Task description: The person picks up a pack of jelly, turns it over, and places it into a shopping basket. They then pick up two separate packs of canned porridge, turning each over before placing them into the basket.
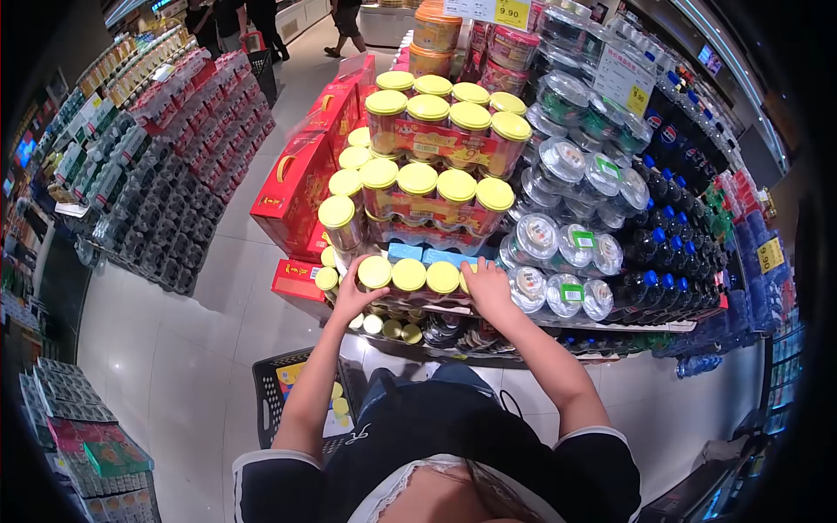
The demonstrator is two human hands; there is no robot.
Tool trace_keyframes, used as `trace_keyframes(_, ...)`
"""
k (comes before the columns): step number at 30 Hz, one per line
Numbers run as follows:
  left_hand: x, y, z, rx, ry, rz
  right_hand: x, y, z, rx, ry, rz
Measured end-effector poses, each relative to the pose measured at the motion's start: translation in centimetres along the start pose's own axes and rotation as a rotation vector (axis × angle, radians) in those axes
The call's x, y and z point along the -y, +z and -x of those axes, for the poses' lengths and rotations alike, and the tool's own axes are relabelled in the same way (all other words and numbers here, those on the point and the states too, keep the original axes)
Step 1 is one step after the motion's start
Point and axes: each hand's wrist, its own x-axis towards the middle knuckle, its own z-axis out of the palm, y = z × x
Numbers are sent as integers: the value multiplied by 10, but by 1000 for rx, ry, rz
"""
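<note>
The pack of jars (410, 276) is sitting at the front edge of the display, on the lowest tier in view, with its yellow lids facing up and a taller stack of jars (436, 187) rising directly behind and above it. The main risk, as I judge it, is that any tug on this pack could be disturbing the tiers leaning close to it, sending glass jars sliding forward onto the floor (174, 349) or into the black basket (275, 392) standing beside the person's legs. The wrapping could also be giving way under the weight, since the hold is only at the two ends and nothing is supporting the middle. The clear tubs (558, 240) are lying just beside the right end and could be getting knocked loose by an elbow or a wrist, while the red boxes (296, 187) are standing off to the other side, a little further away. The left hand (353, 298) is curling around the left end of the pack, fingers wrapped over the outermost lid and closed on it. The right hand (486, 288) is pressing against the right end, fingers spread over the corner and gripping it. Both arms are reaching forward and slightly inward, elbows bent, with the pack squeezed between the palms.
</note>
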Motion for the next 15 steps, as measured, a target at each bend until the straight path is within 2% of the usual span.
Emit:
trace_keyframes(1,-7,-3,6,-16,-28,-23,-4,-11,0,14,-44,-36)
trace_keyframes(3,-24,-10,21,-94,40,-44,-8,-42,12,48,-148,-200)
trace_keyframes(5,-35,-21,34,-195,56,110,-12,-78,22,109,-187,-315)
trace_keyframes(7,-51,-29,48,-360,-13,392,-12,-111,30,-57,-271,-712)
trace_keyframes(8,-56,-31,51,-425,-22,495,-10,-120,32,-58,-275,-710)
trace_keyframes(9,-62,-28,54,-505,-15,609,-5,-126,34,-201,-219,-946)
trace_keyframes(10,-67,-24,56,-508,2,664,0,-128,36,-345,-157,-1180)
trace_keyframes(12,-83,-17,64,-515,9,727,16,-117,29,-514,-99,-1385)
trace_keyframes(13,-96,-14,68,-477,-97,672,21,-119,26,-574,-76,-1494)
trace_keyframes(14,-111,-10,71,-413,-136,710,12,-116,22,-506,-96,-1561)
trace_keyframes(15,-127,-6,73,-349,-176,745,9,-113,20,-479,-44,-1454)
